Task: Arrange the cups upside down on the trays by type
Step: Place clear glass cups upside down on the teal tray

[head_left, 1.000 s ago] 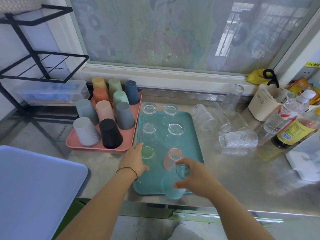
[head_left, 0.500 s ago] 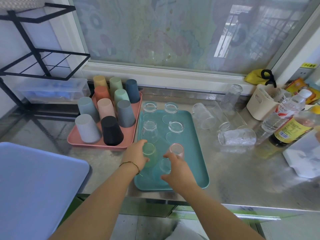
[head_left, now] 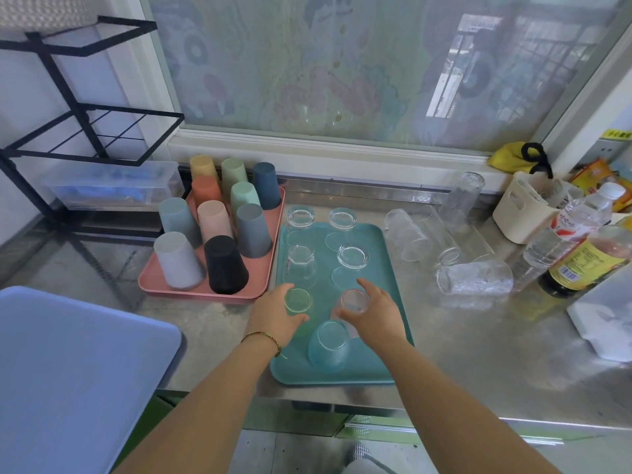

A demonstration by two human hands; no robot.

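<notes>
- Grip of left hand [head_left: 275,314]: fingers and thumb curled round green-tinted glass [head_left: 298,300], which stands on the near-left part of teal tray [head_left: 383,268].
- Grip of right hand [head_left: 374,314]: curled round pink-tinted glass [head_left: 354,300], just beside the green one on the same tray.
- Near tray edge, between the wrists: blue-tinted glass [head_left: 327,345], base up.
- Far half of tray: four clear glasses [head_left: 353,257], inverted.
- Left of it: plastic cups [head_left: 225,265], inverted on pink tray [head_left: 205,291].
- Right of it: loose tumblers [head_left: 473,277], several on their sides on worktop [head_left: 478,354].

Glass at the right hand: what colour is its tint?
Pale pink glass, at the right hand; shows best in the head view.
</notes>
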